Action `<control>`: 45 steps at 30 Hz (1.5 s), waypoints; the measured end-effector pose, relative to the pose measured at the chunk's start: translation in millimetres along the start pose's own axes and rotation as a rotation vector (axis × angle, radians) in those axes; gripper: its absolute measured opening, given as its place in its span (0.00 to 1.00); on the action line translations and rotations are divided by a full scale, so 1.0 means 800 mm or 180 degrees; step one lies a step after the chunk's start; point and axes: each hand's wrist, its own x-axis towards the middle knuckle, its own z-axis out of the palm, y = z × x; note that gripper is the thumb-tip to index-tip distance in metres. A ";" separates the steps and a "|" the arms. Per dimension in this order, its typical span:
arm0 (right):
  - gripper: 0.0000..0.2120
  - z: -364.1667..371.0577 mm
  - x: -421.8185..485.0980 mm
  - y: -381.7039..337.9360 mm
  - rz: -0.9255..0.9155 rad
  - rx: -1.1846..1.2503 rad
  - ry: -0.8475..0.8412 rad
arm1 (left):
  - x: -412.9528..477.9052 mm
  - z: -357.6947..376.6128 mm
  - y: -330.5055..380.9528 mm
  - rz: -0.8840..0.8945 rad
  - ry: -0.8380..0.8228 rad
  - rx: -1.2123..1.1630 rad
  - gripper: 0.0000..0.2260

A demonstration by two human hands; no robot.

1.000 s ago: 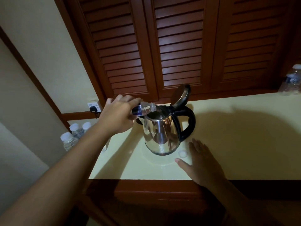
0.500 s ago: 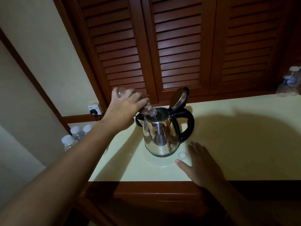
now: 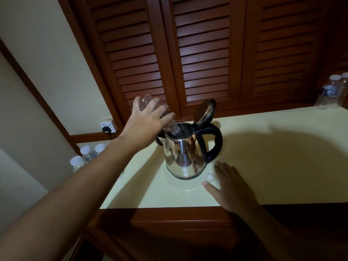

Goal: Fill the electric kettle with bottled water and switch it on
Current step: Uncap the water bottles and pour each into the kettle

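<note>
A steel electric kettle (image 3: 185, 155) with a black handle stands on the pale counter (image 3: 273, 159), its lid (image 3: 204, 112) hinged up. My left hand (image 3: 146, 122) grips a clear plastic water bottle (image 3: 170, 127), tipped steeply with its base up and its neck down inside the kettle's mouth. My right hand (image 3: 231, 189) lies flat on the counter in front of the kettle. The bottle's white cap (image 3: 209, 177) sits on the counter just left of those fingers.
Louvred wooden doors (image 3: 203, 53) rise behind the counter. More capped water bottles stand at the far right (image 3: 333, 92) and low on the left (image 3: 84, 156). A wall socket with a black plug (image 3: 107, 127) is left of the kettle.
My left hand has raised the bottle's base, turning it from nearly level to steeply tilted, neck lower into the kettle. My right hand stays flat on the counter.
</note>
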 end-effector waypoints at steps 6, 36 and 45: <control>0.30 -0.002 -0.001 0.002 -0.0150 0.0194 0.0075 | 0.000 -0.001 0.003 0.0024 0.0015 0.0081 0.35; 0.14 -0.147 0.017 -0.039 -0.0564 0.1335 0.0080 | -0.110 -0.007 0.096 -0.0739 -0.0203 -0.3797 0.23; 0.14 -0.181 -0.005 -0.001 -0.0739 0.1532 0.0225 | -0.071 -0.010 0.133 -0.0631 -0.0732 -0.6033 0.17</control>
